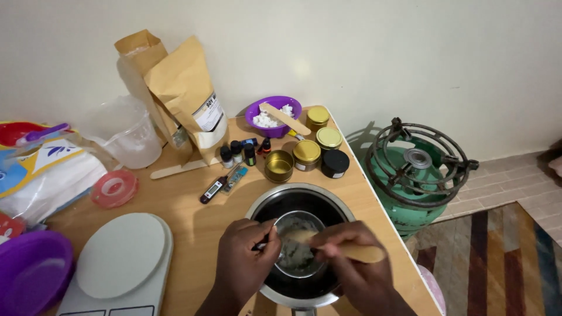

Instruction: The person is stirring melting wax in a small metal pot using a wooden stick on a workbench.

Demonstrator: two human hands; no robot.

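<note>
A large steel pot [266,202] sits at the table's near edge with a smaller steel cup [293,221] inside it, holding pale greyish wax. My left hand [246,257] grips the small cup's rim or handle on its left side. My right hand [357,269] holds a flat wooden stick [351,251] whose tip [300,236] dips into the wax. Both hands hover over the pot.
On the wooden table [181,205]: open gold tin [278,166], lidded tins [307,154], black-lidded tin [335,163], small dropper bottles [237,153], thermometer [213,190], purple bowl [273,115], brown paper bags [181,93], plastic jug [126,131], white scale [120,257]. A green gas burner [415,175] stands on the floor right.
</note>
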